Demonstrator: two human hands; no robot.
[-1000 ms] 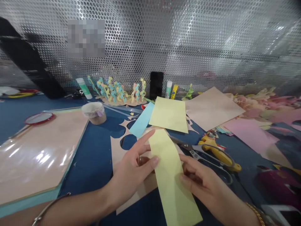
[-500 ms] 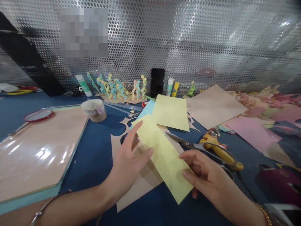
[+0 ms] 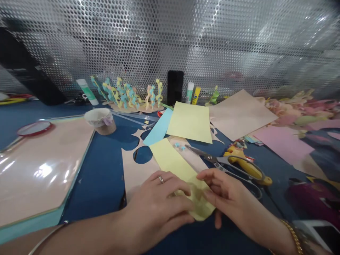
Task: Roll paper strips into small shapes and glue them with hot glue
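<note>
One pale yellow strip (image 3: 170, 157) at the left hand (image 3: 162, 209) and right hand (image 3: 228, 202).
The left's bent fingers cover its near end, their grip unclear; the right pinches its edge. Beyond, on the blue counter (image 3: 103, 177), lie scissors (image 3: 217, 161), then a yellow sheet (image 3: 190, 122); farther, a phone (image 3: 175, 86) stands.

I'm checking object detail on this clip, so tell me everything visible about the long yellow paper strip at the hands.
The yellow strip is plain, pale and matte, apparently thin paper, with straight long sides. It lies slantwise, its far part above a beige sheet with rounded cut-outs. The near end looks bent and shaded. The left hand covers part of its left side; the right hand grips its right edge. No print shows; its underside is hidden.
</note>
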